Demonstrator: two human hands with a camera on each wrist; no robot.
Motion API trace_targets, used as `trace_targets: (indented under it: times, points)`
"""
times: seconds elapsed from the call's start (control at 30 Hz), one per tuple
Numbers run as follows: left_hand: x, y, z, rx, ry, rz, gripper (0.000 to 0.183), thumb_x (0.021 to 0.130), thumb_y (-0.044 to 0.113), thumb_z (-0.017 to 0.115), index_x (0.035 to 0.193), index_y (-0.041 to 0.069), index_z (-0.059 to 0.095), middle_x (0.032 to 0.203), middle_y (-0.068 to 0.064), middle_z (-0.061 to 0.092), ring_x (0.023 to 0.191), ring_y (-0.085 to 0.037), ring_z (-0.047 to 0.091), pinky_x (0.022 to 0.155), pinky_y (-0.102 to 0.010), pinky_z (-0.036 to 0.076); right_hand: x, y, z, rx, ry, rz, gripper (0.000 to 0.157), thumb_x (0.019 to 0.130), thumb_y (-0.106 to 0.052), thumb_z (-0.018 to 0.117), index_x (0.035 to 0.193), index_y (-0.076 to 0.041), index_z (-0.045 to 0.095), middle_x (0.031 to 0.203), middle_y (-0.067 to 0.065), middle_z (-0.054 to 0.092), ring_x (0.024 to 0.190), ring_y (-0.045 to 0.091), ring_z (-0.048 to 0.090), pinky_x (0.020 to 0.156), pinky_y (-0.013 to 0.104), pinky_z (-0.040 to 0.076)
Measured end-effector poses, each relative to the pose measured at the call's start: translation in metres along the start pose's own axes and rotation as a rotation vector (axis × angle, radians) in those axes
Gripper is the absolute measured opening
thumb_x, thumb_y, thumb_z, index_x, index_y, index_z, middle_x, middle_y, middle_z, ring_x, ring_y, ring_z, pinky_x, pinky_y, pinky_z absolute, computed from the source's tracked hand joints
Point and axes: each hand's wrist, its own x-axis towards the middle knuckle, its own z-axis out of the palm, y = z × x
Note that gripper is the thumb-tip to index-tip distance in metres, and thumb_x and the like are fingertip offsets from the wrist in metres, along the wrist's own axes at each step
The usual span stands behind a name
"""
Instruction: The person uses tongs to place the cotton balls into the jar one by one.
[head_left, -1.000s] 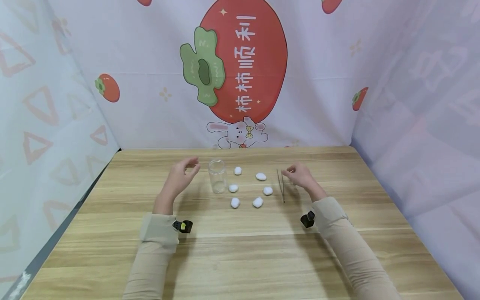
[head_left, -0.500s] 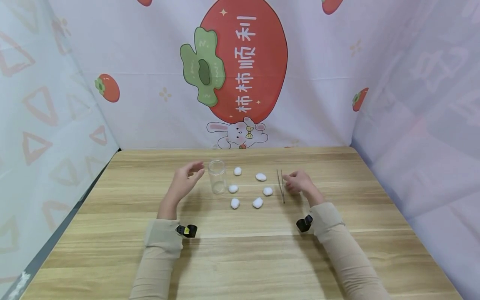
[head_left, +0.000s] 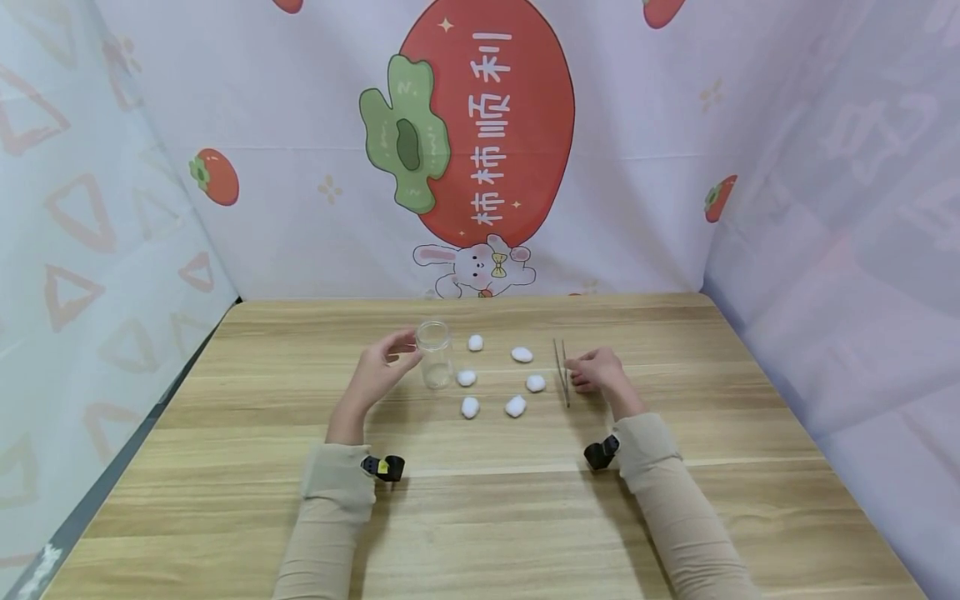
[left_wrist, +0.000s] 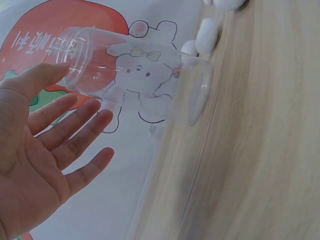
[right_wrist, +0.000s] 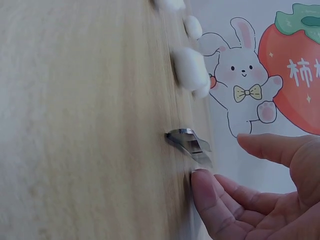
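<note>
A clear, wide-mouthed jar (head_left: 435, 362) stands upright on the table. Just left of it is my left hand (head_left: 378, 373); in the left wrist view the fingers (left_wrist: 82, 127) are spread beside the jar, with the thumb close to its rim. Whether the thumb touches the glass I cannot tell. Metal tweezers (head_left: 567, 397) lie on the right, their two arms parted toward the back. My right hand (head_left: 598, 372) hovers along their right side. In the right wrist view, thumb and index finger (right_wrist: 205, 192) are apart around the tweezers (right_wrist: 189, 142), without pinching them.
Several white cotton balls (head_left: 515, 406) are scattered between the jar and the tweezers. The wooden table (head_left: 480, 517) ends at a printed cloth backdrop (head_left: 300, 225), with cloth walls at both sides.
My left hand has moved right, up to the jar. The right hand has come slightly down toward the tweezers. Jar, tweezers and cotton balls have stayed put.
</note>
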Motion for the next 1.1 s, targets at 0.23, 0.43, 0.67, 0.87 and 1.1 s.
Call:
trace_targets:
  times: [0.23,0.43,0.67,0.87,1.1]
  points:
    - [0.004,-0.004,0.006,0.006,-0.009,-0.005,0.059,0.086,0.018,0.071,0.138,0.000,0.047,0.137,-0.024,0.055,0.127,-0.040,0.053,0.111,-0.057,0.043,0.000,0.001,0.005,0.035,0.039,0.034,0.043,0.089,-0.011,0.067,0.121,0.015,0.055,0.069,0.002,0.064,0.058,0.006,0.061,0.058,0.020,0.061]
    - [0.006,-0.006,0.010,0.007,-0.009,-0.013,0.065,0.083,0.016,0.075,0.139,0.001,0.046,0.138,-0.025,0.054,0.129,-0.038,0.052,0.112,-0.054,0.044,0.001,0.002,0.006,0.027,0.086,0.065,0.038,0.085,-0.011,0.071,0.114,0.011,0.060,0.067,-0.001,0.062,0.057,0.006,0.060,0.055,0.017,0.060]
    - [0.010,-0.006,0.015,-0.007,-0.008,-0.017,0.070,0.081,0.015,0.077,0.140,-0.001,0.044,0.138,-0.026,0.054,0.130,-0.040,0.052,0.114,-0.052,0.043,0.002,0.002,0.009,0.017,0.138,0.097,0.028,0.079,-0.010,0.077,0.098,0.006,0.063,0.058,-0.001,0.059,0.047,0.005,0.059,0.051,0.018,0.059]
    - [0.010,-0.001,0.020,-0.059,0.000,-0.029,0.069,0.080,0.013,0.077,0.139,-0.002,0.044,0.138,-0.025,0.054,0.131,-0.039,0.050,0.118,-0.050,0.039,0.005,0.002,0.011,-0.004,0.165,0.128,0.028,0.077,-0.010,0.079,0.096,0.003,0.063,0.059,-0.001,0.059,0.046,0.005,0.059,0.050,0.018,0.058]
    - [0.012,-0.005,0.026,-0.110,0.018,-0.082,0.073,0.080,0.012,0.078,0.141,-0.001,0.041,0.142,-0.024,0.050,0.137,-0.038,0.045,0.122,-0.045,0.035,0.010,0.002,0.014,-0.059,0.197,0.157,0.031,0.074,-0.014,0.083,0.093,0.000,0.062,0.057,-0.003,0.058,0.045,0.004,0.058,0.048,0.016,0.056]
